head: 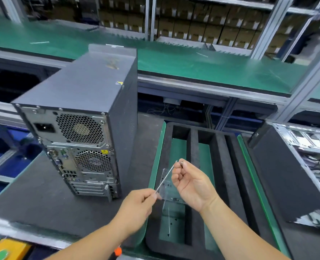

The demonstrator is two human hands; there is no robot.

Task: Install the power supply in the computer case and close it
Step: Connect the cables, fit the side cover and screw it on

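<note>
A grey computer case (pixel 84 102) stands upright on the dark mat, its rear panel facing me. The power supply (pixel 71 126), with its socket and fan grille, sits at the top of that rear panel. The side panels look closed. My left hand (pixel 136 207) pinches one edge of a small clear plastic bag (pixel 167 184) holding small dark screws. My right hand (pixel 189 182) pinches the bag's other top corner and holds a small silver screw (pixel 181 162) at its fingertips. Both hands hover over the foam tray, to the right of the case.
A black foam tray (pixel 219 166) with slots lies on a green mat under my hands. A second, open case (pixel 296 166) lies at the right. A green conveyor belt (pixel 193 61) runs behind. An orange screwdriver handle (pixel 118 251) and a yellow button box (pixel 7 250) sit at the near edge.
</note>
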